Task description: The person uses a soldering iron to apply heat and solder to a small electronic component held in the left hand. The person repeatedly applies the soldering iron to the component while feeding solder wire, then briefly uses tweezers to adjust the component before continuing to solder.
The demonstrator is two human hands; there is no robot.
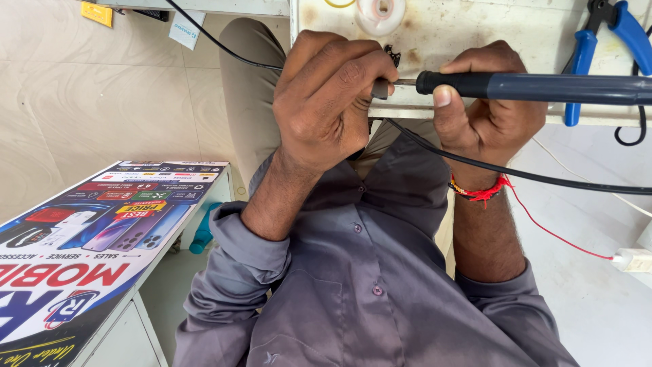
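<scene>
At upper centre, we pinch a small dark part (381, 88) in the closed left hand (331, 102). The right hand (490, 102) grips the soldering iron (543, 87), its tip at the part, apparently touching. Next move calls for steady contact.

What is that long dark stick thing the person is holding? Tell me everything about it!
It looks like a soldering iron: a long dark blue-grey handle with a black grip and a thin metal tip pointing left. It lies level across the edge of the stained white workbench. The right hand clasps the black grip, thumb on top. The left hand pinches a small grey part at the tip. Its far end runs out of view.
</scene>
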